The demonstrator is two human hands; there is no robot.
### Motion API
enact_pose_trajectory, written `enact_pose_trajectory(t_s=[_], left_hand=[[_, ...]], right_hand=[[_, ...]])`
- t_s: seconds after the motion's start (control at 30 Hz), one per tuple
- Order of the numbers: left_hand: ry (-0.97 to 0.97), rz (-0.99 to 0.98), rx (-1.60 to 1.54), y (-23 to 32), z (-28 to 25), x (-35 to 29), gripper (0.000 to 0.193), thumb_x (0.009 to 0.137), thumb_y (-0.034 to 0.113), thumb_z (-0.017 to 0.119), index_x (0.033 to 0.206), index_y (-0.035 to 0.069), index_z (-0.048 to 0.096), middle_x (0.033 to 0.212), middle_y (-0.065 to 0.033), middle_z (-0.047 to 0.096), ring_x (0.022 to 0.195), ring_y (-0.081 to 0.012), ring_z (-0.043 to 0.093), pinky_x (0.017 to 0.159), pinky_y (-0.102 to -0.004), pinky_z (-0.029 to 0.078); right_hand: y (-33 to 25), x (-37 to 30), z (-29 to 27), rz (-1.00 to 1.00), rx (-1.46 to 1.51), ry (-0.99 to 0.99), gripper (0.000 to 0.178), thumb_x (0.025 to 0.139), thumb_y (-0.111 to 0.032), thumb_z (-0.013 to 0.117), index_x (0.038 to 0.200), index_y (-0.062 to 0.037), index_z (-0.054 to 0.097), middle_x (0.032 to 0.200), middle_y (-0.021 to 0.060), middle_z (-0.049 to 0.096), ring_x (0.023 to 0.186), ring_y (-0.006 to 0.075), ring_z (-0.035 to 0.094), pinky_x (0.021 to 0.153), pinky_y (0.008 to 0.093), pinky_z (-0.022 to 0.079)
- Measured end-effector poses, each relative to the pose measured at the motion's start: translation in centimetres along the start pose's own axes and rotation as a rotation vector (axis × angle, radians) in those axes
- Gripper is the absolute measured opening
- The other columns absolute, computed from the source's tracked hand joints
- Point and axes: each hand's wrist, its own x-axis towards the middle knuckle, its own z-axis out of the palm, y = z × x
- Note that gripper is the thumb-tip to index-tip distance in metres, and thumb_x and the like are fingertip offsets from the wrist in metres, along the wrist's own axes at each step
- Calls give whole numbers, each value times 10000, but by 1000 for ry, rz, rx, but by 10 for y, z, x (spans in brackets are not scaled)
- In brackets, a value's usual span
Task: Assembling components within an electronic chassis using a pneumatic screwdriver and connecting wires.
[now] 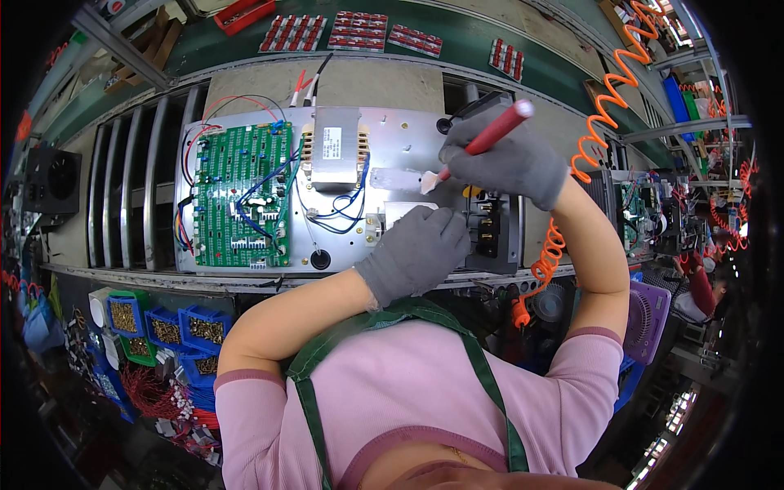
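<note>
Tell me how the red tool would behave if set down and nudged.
The red tool would probably roll, since its handle looks round. It seems fairly light, being slim and held in the right hand alone. Its pale, lumpy tip might smear if that is paste; I can't tell.

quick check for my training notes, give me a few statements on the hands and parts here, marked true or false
1. The right hand holds a red-handled tool. True.
2. The left hand is gloved in grey. True.
3. The left hand holds the red-handled tool. False: the right hand does.
4. A green circuit board lies left of the transformer. True.
5. The transformer sits on the circuit board. False: it stands beside it, on the metal panel.
</note>
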Motion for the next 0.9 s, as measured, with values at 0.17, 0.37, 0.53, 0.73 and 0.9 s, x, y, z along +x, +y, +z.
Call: enact_pose_trajectory(t_s=[0.17, 0.37, 0.53, 0.73, 0.9], left_hand=[[7, -2, 15, -1, 3, -3, 186, 747, 179, 565, 886, 71, 623, 961, -88, 563, 849, -214, 566, 668, -336, 470], [-46, -13, -178, -4, 1, -4, 229, 757, 180, 556, 930, 50, 631, 925, -100, 583, 833, -240, 580, 690, -358, 468], [324, 71, -204, 1, -6, -31, 241, 749, 206, 592, 955, 83, 617, 865, -103, 603, 827, -278, 604, 666, -399, 476], [560, -264, -335, -21, -63, -157, 193, 806, 204, 612, 976, 112, 609, 820, -80, 599, 741, -276, 608, 632, -418, 480], [1147, -1652, 270, -33, -107, -432, 263, 847, 84, 543, 1096, 47, 618, 1026, -174, 640, 968, -323, 610, 867, -373, 475]], right_hand=[[3, 5, 12, -40, 175, 7, 194, 817, -226, 586, 781, -54, 669, 669, 48, 650, 625, 139, 614, 617, 282, 503], [3, -14, -10, 144, 312, 170, 237, 841, -205, 662, 992, -23, 665, 913, 44, 660, 827, 118, 618, 684, 271, 500], [-35, -46, -43, -140, 272, 773, 301, 900, -123, 522, 1139, 39, 610, 999, 63, 642, 780, 78, 533, 690, 217, 419], [-136, 28, 7, -896, -329, 347, 319, 723, 7, 652, 1039, -32, 630, 804, 138, 611, 696, 275, 600, 642, 356, 475], [-200, 83, 52, -992, -362, 22, 287, 780, 49, 559, 1052, -39, 581, 858, 111, 686, 664, 250, 646, 612, 338, 506]])
